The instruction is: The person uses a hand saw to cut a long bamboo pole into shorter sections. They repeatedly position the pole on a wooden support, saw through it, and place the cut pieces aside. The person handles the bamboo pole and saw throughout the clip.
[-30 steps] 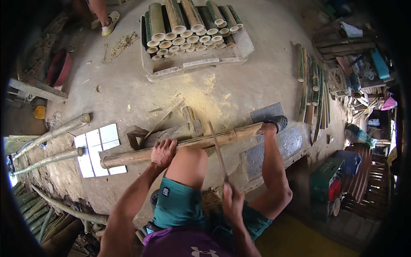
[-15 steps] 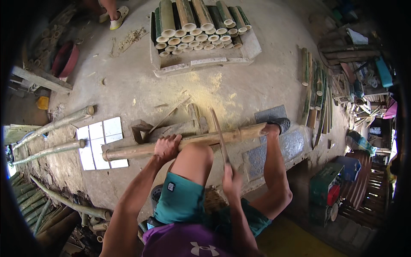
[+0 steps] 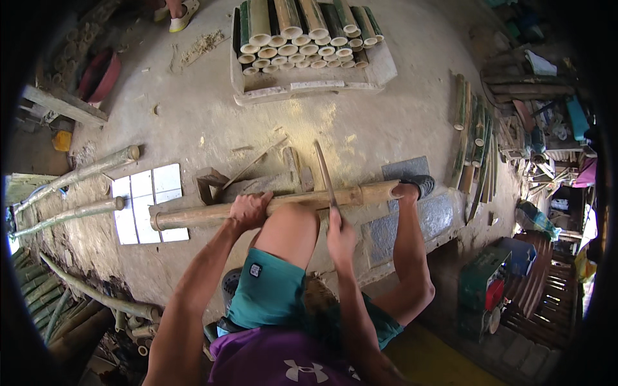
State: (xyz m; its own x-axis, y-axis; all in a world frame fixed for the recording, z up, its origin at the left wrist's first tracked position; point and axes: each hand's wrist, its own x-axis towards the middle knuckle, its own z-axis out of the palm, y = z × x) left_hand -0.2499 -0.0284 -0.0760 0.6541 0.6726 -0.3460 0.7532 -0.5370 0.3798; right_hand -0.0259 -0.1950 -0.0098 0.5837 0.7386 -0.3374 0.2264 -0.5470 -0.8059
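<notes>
A long tan bamboo pole (image 3: pixel 187 217) lies across in front of me, sloping slightly up to the right. My left hand (image 3: pixel 250 209) is wrapped over it from above, left of my raised knee. The knee rests against the pole, and my other foot (image 3: pixel 412 186) is at its right end. In my closed right hand (image 3: pixel 341 239) is the handle of a handsaw (image 3: pixel 324 168). Its long narrow blade crosses the pole just right of the knee, pointing away from me; its teeth cannot be made out.
Beyond the pole, a low holder (image 3: pixel 315 87) carries stacked bamboo tubes (image 3: pixel 257 26). A wooden block (image 3: pixel 209 183) sits behind the pole, white tiles (image 3: pixel 145 199) to its left. More bamboo poles (image 3: pixel 84 174) lie left, split lengths (image 3: pixel 473 135) right. Another person's foot (image 3: pixel 183 16) shows far left.
My right hand has pushed the handsaw forward, away from me, across the bamboo pole. My left hand keeps its hold. The whole view has shifted slightly.
</notes>
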